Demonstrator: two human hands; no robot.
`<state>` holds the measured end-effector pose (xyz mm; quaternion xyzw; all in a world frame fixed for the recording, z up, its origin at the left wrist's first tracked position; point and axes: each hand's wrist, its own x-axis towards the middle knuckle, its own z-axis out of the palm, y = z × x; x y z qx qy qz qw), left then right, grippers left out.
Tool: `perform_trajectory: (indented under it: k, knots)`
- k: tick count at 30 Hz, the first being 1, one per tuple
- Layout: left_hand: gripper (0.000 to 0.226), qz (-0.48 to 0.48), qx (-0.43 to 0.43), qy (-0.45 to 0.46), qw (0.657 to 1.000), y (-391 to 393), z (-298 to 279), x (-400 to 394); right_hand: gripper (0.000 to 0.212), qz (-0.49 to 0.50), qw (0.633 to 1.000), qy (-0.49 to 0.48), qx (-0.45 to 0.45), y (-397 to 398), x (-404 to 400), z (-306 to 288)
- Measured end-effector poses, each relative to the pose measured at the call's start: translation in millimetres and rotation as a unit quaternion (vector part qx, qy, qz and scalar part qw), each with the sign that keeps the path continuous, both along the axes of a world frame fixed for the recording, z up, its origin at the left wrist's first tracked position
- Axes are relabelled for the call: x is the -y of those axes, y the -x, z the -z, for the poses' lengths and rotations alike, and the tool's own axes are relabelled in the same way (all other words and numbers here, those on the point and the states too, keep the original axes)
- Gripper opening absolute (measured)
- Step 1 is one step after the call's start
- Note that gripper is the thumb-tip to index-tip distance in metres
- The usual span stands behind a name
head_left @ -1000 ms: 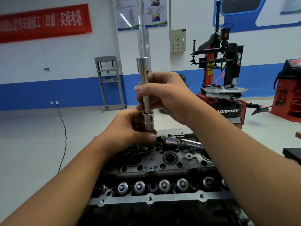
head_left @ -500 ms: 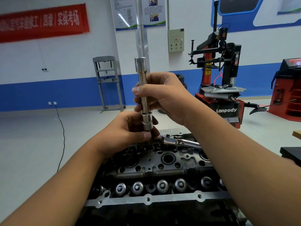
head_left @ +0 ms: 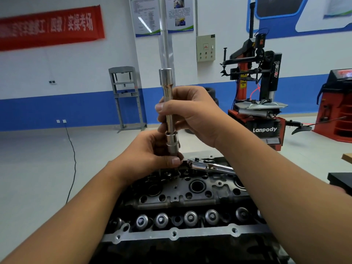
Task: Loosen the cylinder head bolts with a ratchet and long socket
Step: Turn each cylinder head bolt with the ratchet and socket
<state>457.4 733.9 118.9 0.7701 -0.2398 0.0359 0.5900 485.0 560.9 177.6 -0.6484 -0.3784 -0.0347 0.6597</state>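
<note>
Item: long socket point(head_left: 168, 111), chrome, upright. We see the right hand point(head_left: 192, 115) curled round its slim shaft, thumb tip pressed on the near side and the other fingers wrapped behind; the wide top end stands clear above those fingers.

Item: lower socket piece point(head_left: 172, 142), directly beneath the right hand's fingers. We see the left hand point(head_left: 150, 155) pinching at its base, thumb laid across the front and the remaining fingers closed behind it, just above the cylinder head point(head_left: 190, 189).

Item: ratchet point(head_left: 207, 165), lying flat on the far edge of the cylinder head, just right of the left thumb, held by neither hand.

Change noted: against half a second ago, we find both grips unchanged and the long socket at the same upright angle; the whole assembly sits a touch lower toward the cylinder head than one second ago. The ratchet has not shifted.

Surroundings: a red tyre changer point(head_left: 261, 103) beyond the right hand, a grey press frame point(head_left: 126, 98) and a red banner point(head_left: 51, 25) beyond the left.
</note>
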Motion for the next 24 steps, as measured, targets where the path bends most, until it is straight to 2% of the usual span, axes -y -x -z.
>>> perform_trajectory:
  k: [3, 6, 8, 10, 13, 18, 20, 24]
  knots:
    - [0.042, -0.038, 0.015, -0.015, 0.999, -0.9, -0.5, -1.3, 0.012, -0.001, 1.000, 0.004, 0.002, -0.1, -2.2, 1.4]
    - [0.039, 0.030, -0.024, -0.006, 0.999, 2.2, 0.1, -4.0, 0.012, 0.008, 1.000, 0.007, 0.004, -1.1, -1.3, 0.9]
    - [0.034, 0.043, -0.020, -0.018, 0.999, 2.0, 0.7, -3.9, 0.013, 0.011, 1.000, 0.006, 0.004, -1.1, -0.5, 0.4]
    - [0.031, 0.013, -0.002, -0.019, 1.000, -0.1, 0.5, -1.9, 0.012, 0.006, 1.000, 0.005, 0.001, -0.8, -0.6, 0.8]
    - [0.039, -0.035, 0.021, -0.016, 0.999, -1.0, 0.1, -0.8, 0.011, 0.002, 1.000, 0.004, -0.002, -0.7, -1.9, 1.5]
    - [0.034, 0.041, -0.025, -0.005, 0.999, 2.0, 0.1, -3.0, 0.011, 0.018, 1.000, 0.001, -0.008, -2.6, 0.1, 0.2]
    - [0.029, 0.013, -0.009, -0.013, 1.000, 0.2, 0.6, -1.9, 0.015, 0.012, 1.000, 0.002, -0.008, -2.7, -0.1, 0.2]
    - [0.036, -0.045, 0.015, -0.022, 0.999, 0.5, -2.2, -1.3, 0.031, 0.003, 1.000, 0.009, 0.000, -1.3, -2.3, 2.1]
